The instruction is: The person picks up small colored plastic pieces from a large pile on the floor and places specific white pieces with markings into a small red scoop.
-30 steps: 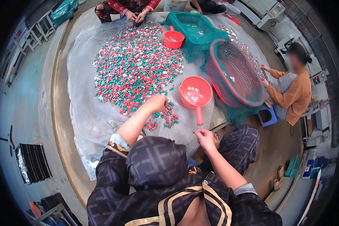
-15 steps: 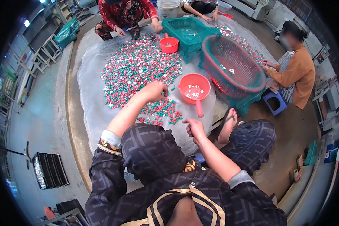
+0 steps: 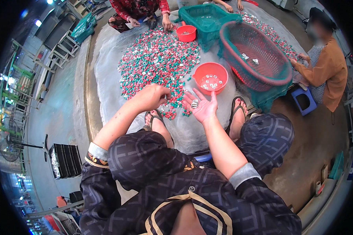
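Note:
My left hand hovers at the near edge of a pile of small red, green and white pieces, fingers bent in a pinch; what they hold, if anything, is hidden. Palm up, my right hand has its fingers spread, and a small white piece with dark marks rests on it near the fingers. Just beyond that hand stands a round red plastic pan with several white pieces in its bottom. Its handle is mostly hidden behind my right hand.
A large red oval basket under green netting stands right, beside a green crate and smaller red pan. A person in red and one in orange handle pieces. A blue stool is at right.
My right hand has turned from closed to palm up and spread, showing a white piece, and moved up to the pan. My left hand stays bent by the pile. The whole view has shifted.

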A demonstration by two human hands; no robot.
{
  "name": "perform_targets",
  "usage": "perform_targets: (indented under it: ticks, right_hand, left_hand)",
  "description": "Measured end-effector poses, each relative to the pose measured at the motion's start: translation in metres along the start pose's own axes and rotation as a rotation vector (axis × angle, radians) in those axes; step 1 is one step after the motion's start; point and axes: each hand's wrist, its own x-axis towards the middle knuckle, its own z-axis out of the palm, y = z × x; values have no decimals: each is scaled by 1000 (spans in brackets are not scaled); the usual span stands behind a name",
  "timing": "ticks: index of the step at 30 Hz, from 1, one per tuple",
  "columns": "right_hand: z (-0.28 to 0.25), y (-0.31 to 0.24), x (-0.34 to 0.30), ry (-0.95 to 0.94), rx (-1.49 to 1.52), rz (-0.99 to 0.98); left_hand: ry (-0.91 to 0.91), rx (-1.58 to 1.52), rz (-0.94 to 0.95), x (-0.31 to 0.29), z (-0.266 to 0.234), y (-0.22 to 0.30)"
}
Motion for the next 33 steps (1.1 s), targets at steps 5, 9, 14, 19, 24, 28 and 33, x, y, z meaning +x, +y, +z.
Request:
perform_targets:
  ticks: [5,9,14,19,24,28,33]
  right_hand:
    - [-32,-51,52,362,-32,-178]
    - [-10,-148,93,671,-282,-616]
    - [12,-164,143,834,-2101,-364]
    - [-48,-150,194,756,-2633,163]
    - [-86,-137,214,669,-2754,103]
    - [-89,-147,225,625,-2869,39]
    - [-70,-153,226,552,-2876,102]
  left_hand:
    - [-51,93,61,27,-6,-25]
    - [-58,99,119,78,-19,-40]
    - [-20,-118,233,152,4,-71]
    - [0,-149,136,199,24,-116]
    - [-49,-28,-72,189,22,-194]
    - [-142,-66,-207,161,39,-222]
    - [-216,-93,-258,133,96,-228]
